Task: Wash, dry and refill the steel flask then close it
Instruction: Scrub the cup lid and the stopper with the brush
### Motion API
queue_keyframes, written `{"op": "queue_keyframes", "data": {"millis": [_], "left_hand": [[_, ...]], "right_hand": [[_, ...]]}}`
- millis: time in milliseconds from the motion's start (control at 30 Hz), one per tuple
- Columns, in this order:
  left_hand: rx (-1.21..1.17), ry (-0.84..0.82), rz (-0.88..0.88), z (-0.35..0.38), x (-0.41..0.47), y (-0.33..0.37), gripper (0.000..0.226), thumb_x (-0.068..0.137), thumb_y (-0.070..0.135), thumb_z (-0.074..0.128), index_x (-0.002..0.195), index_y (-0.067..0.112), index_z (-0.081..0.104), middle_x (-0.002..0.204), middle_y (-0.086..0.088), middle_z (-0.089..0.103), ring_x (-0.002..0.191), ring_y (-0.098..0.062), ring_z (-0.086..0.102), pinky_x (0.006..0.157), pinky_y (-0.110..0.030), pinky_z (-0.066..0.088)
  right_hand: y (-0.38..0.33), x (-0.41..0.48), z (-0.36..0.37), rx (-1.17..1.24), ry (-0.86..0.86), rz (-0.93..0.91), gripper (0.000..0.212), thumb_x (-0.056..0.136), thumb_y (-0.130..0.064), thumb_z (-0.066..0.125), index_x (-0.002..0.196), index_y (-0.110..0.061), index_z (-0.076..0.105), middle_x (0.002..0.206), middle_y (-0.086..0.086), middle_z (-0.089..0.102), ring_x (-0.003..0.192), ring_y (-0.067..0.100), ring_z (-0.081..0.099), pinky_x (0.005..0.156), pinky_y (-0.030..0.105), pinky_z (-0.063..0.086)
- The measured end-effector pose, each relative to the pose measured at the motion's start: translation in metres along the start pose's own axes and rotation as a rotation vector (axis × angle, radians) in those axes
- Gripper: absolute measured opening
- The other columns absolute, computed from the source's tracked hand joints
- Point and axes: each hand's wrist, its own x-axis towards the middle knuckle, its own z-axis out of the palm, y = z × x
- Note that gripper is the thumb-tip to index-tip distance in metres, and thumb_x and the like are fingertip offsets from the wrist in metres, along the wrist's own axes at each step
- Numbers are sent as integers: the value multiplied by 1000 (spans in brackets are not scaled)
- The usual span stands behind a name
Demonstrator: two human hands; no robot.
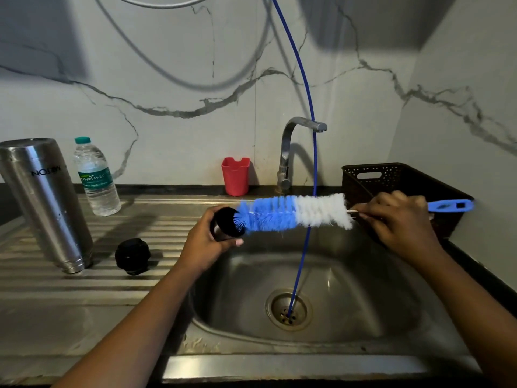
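— Where is our steel flask point(46, 203)?
— Left of frame: shiny, inverted on the drainboard point(156, 228), logo upside down.
— Our hands?
— Left hand point(205, 242) curls round the cup point(223, 219); right hand point(400, 219) grips the brush point(293, 212).

Left of the sink point(363, 275), the flask point(47, 203) is finished in brushed steel and the stopper point(133, 256) in matt black plastic. The sink is formed of dulled, scuffed steel. Over the sink, the brush point(293, 211) is bristled in plastic fibre, and the cap point(225, 221) is lined in black.
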Motion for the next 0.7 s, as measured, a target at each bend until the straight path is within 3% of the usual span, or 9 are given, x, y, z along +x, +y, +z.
{"op": "queue_keyframes", "data": {"millis": [233,367,400,500,567,700], "left_hand": [[320,-74,-3,-3,1,-6,85,52,16,92,128,24,55,124,2,61,116,-19,56,104,-38,43],[258,-108,-15,-4,-1,-8,84,43,43,87,118,55,51,126,8,59,121,-13,54,107,-42,41],[255,-120,5,-4,-2,-6,83,45,42,87,117,58,50,128,10,58,123,-11,53,108,-43,40],[276,-138,93,-2,-4,1,85,55,16,90,123,47,49,130,12,55,125,-8,49,110,-37,38],[272,-125,128,-1,-3,3,85,58,11,90,126,42,50,129,13,54,125,-7,48,109,-31,37],[244,-132,150,3,-2,2,83,58,13,90,126,40,50,129,12,54,123,-3,49,105,-14,34]], "right_hand": [[-26,2,-14,-145,148,-229,36,83,-29,41,100,-24,72,82,0,63,78,22,48,70,35,25],[-29,4,-19,-140,128,-318,37,86,-29,39,100,-22,72,80,1,64,71,26,56,69,35,27],[-30,5,-20,-137,93,-332,38,86,-30,38,99,-22,72,78,1,64,68,26,57,67,34,29],[-29,5,-14,-55,-55,-334,38,85,-33,37,94,-23,72,72,-3,63,60,21,61,54,27,35],[-26,3,-9,61,-170,-273,34,88,-38,41,95,-24,71,75,-7,66,63,16,63,49,26,40],[-9,4,-11,271,-447,-67,15,91,-31,56,98,-40,65,81,-11,68,70,4,59,65,34,48]]}}
